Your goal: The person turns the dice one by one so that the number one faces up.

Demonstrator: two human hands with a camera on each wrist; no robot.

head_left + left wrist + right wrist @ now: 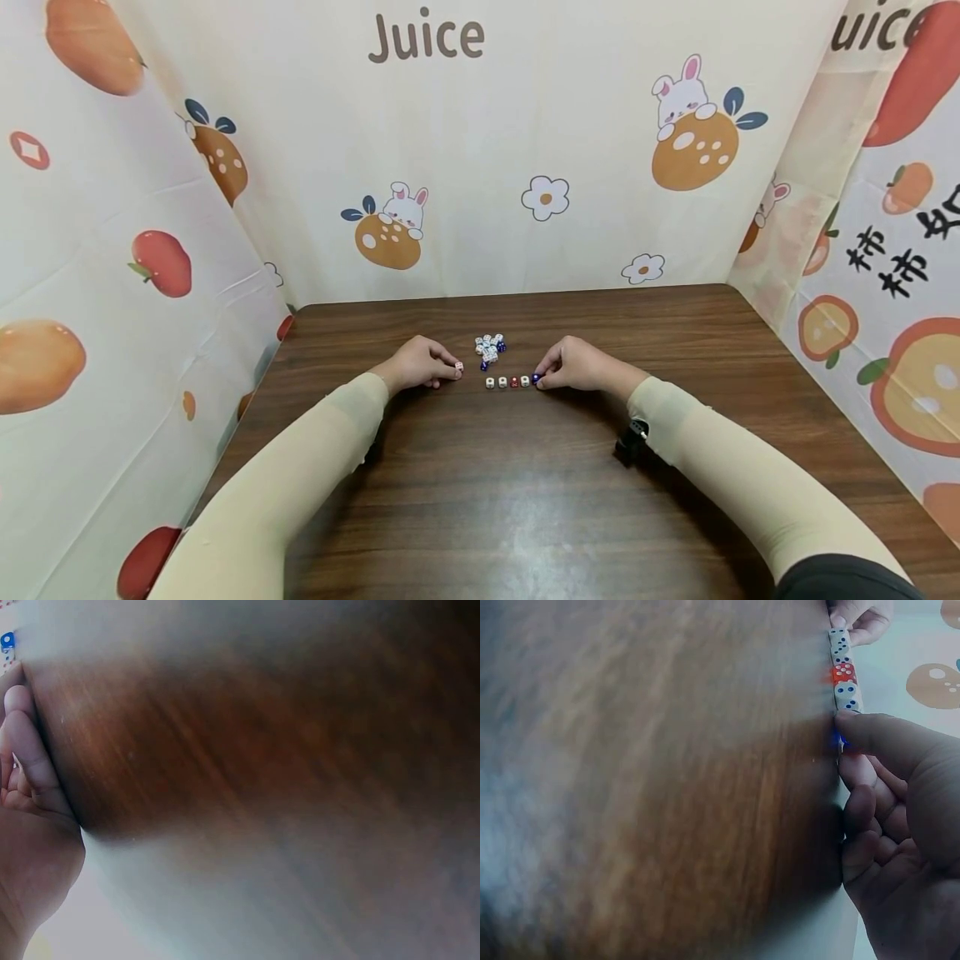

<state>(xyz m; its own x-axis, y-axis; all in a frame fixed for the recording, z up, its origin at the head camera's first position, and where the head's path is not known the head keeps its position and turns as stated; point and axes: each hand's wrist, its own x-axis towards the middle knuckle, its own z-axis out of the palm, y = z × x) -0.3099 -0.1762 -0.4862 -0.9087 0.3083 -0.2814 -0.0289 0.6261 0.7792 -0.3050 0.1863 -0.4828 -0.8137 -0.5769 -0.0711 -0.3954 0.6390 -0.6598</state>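
Observation:
My right hand (576, 364) pinches a blue die (536, 379) between thumb and fingers at the right end of a short row. In that row stand several dice: white dice (490, 383) and one red die (514, 382). My left hand (422, 362) pinches a white die (459, 366) with red pips, left of the row. Behind the row lies a loose pile of white dice (490, 353) and blue dice (502, 346). The right wrist view shows the thumb (885, 739) over the blue die. In the left wrist view the left hand (34, 780) sits at the edge, its die hidden.
The brown wooden table (480, 483) spreads out in front of both arms. A printed curtain (480, 125) stands along its back edge, with more printed cloth at both sides. A small black device (632, 442) hangs at the right wrist.

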